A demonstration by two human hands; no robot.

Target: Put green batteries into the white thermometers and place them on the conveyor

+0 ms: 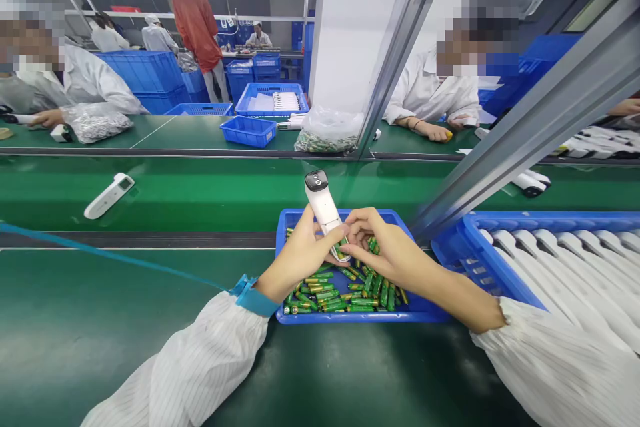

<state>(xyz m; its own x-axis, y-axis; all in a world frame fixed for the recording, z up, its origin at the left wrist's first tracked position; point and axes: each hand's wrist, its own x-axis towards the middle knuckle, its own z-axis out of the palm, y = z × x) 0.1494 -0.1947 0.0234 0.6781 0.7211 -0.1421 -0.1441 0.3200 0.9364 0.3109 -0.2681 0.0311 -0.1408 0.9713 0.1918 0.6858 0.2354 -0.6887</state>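
My left hand (295, 255) grips a white handheld device (320, 203) with a dark round head, holding it tilted above a blue plastic tray (360, 317). My right hand (385, 250) sits at the device's lower end, its fingertips pinching a green AA battery (342, 245) against the open end. The tray holds a loose pile of green-and-gold AA batteries (345, 290), directly under both hands. A blue wrist strap (255, 297) circles my left wrist, and its cord runs off to the left.
A blue crate of white devices (550, 260) stands to my right. More white devices (109, 195) lie on the green conveyor belt beyond a dark rail. A metal frame post (520, 140) angles across the right. Co-workers in white sit beyond it among blue crates.
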